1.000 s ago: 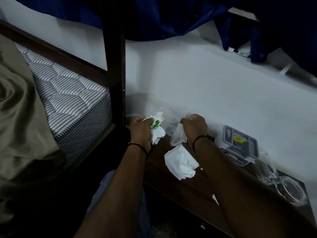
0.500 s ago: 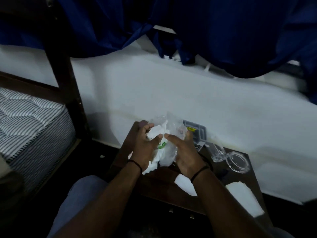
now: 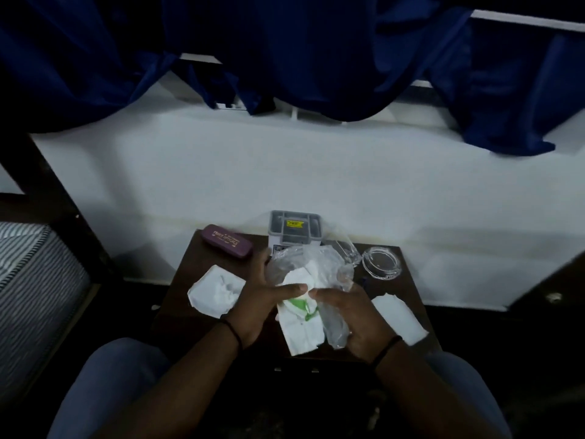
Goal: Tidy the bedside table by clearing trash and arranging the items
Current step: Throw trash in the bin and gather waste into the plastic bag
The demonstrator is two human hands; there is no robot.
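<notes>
Over the dark wooden bedside table, my left hand and my right hand together hold a white wrapper with green print and a clear plastic bag. The wrapper sits partly inside the bag. A crumpled white tissue lies on the table left of my hands. Another white tissue lies at the right front edge.
A maroon glasses case lies at the back left of the table. A grey plastic box with a yellow label stands against the white wall. A glass ashtray sits at the back right. A striped mattress is at the left.
The view has swung right and centred on the table. My hands have come together at the middle of the table with the wrapper and bag between them.
</notes>
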